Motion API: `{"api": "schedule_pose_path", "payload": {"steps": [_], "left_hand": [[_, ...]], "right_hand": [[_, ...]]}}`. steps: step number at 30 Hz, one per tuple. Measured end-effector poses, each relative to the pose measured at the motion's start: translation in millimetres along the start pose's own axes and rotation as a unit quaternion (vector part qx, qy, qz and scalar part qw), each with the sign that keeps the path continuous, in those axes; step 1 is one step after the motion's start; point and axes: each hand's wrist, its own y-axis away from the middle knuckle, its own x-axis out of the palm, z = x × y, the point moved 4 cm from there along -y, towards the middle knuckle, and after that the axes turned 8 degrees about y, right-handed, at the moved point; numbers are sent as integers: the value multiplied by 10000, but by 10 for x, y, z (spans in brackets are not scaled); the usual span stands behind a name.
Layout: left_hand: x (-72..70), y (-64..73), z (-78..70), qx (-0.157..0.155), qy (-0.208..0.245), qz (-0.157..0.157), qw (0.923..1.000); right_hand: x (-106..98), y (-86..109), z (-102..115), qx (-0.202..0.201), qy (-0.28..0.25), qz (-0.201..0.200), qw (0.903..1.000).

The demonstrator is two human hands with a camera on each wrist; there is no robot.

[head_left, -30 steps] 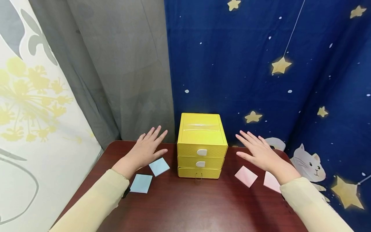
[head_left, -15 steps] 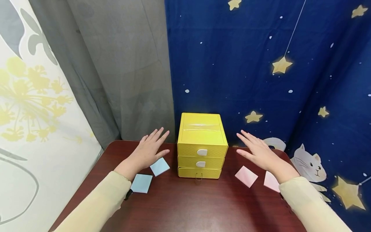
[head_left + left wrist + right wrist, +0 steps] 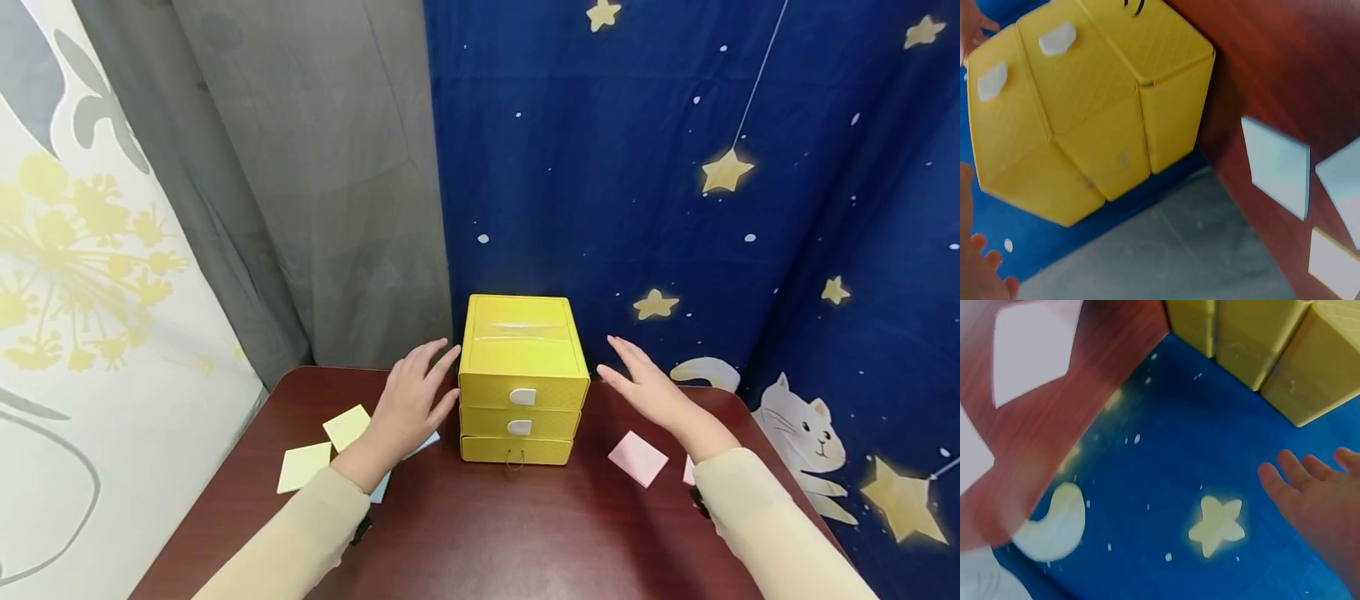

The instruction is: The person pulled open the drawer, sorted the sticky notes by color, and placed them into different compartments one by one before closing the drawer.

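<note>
A yellow three-drawer desk organizer (image 3: 522, 342) stands at the back of the dark red table, all drawers closed. White tabs mark its two upper drawers; a thin wire loop (image 3: 514, 461) hangs on the lowest. My left hand (image 3: 405, 412) is raised by the organizer's left side, fingers spread and holding nothing; whether the fingertips touch it I cannot tell. On the opposite side my right hand (image 3: 651, 396) hovers slightly apart from it, fingers extended, with nothing in it. The left wrist view shows the organizer's side (image 3: 1110, 162) near my left fingers.
Two pale yellow square notes (image 3: 304, 467) lie at the table's left. Two light blue ones (image 3: 1279, 165) are partly hidden under my left arm in the head view. To the right are two pink squares (image 3: 637, 458), one mostly covered by my right sleeve. Curtains (image 3: 525, 167) hang behind.
Both hands have moved inward toward the organizer's sides. My left arm's shift right uncovers the yellow notes and covers more of the blue ones. The organizer has stayed put.
</note>
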Motion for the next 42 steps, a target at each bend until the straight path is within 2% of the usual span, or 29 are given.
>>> {"api": "schedule_pose_path", "payload": {"steps": [6, 9, 12, 16, 22, 28, 34, 42], "left_hand": [[129, 23, -183, 264, 7, -438, 9987], [194, 27, -287, 407, -68, -462, 9981], [258, 29, -392, 551, -103, -417, 9976], [346, 30, -511, 692, -51, -408, 9968], [458, 37, -647, 724, -28, -348, 9968], [548, 49, -717, 734, -196, -296, 9967], [622, 36, -768, 709, -251, -375, 9965], [689, -13, -798, 571, -231, -428, 9972]], "right_hand": [[67, -155, 81, 331, -744, 23, 9967], [101, -227, 140, 475, -1138, 39, 9924], [128, -298, 208, 582, -1319, 30, 9896], [154, -377, 276, 756, -1274, 6, 9890], [177, -480, 329, 940, -971, -107, 9908], [191, -573, 372, 1053, -726, -221, 9915], [214, -595, 399, 1129, -508, -246, 9920], [226, -594, 427, 1272, -913, -289, 9872]]}}
